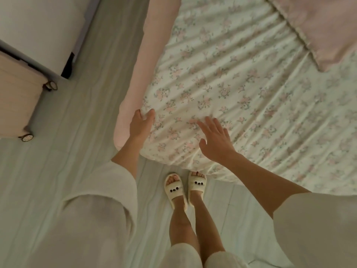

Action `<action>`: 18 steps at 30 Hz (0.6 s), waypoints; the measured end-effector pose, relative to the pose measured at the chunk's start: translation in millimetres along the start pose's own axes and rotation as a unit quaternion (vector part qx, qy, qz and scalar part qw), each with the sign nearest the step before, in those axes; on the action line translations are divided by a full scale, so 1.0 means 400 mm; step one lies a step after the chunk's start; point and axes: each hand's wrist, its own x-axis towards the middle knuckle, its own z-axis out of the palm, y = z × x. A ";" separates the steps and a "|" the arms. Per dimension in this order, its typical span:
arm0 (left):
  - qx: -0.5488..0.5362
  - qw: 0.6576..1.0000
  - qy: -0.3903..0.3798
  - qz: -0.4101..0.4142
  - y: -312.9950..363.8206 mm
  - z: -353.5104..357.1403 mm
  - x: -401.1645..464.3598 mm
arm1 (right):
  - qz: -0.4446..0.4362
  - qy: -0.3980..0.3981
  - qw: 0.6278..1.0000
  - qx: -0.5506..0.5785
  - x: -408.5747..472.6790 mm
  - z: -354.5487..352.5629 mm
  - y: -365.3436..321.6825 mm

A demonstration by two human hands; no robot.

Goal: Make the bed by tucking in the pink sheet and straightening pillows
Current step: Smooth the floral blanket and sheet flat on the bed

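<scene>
A wrinkled floral sheet [241, 89] covers the mattress, whose near corner is right in front of me. The mattress side [150, 47] along the left is plain pink. My left hand [140, 125] pinches the floral sheet at that left edge near the corner, thumb and fingers closed on the fabric. My right hand [216, 141] hovers flat over the sheet just right of the corner, fingers spread, holding nothing. A pink pillow [324, 26] with a frilled edge lies at the upper right of the bed.
Pale plank floor [81, 132] runs along the bed's left side and under my slippered feet [185, 190]. A beige wheeled suitcase [17, 101] and a white cabinet [38, 31] stand at the far left.
</scene>
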 end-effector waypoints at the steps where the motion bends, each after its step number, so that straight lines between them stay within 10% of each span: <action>1: 0.014 1.000 0.009 0.019 0.008 0.007 -0.002 | 0.003 0.004 1.000 0.001 0.003 -0.002 0.003; 8: 0.149 0.951 0.190 0.194 0.075 -0.098 -0.050 | -0.031 0.135 0.990 -0.019 0.019 -0.047 -0.047; 18: 0.255 0.954 0.147 -0.064 0.047 -0.043 0.028 | -0.059 -0.111 0.986 -0.109 0.094 -0.056 -0.012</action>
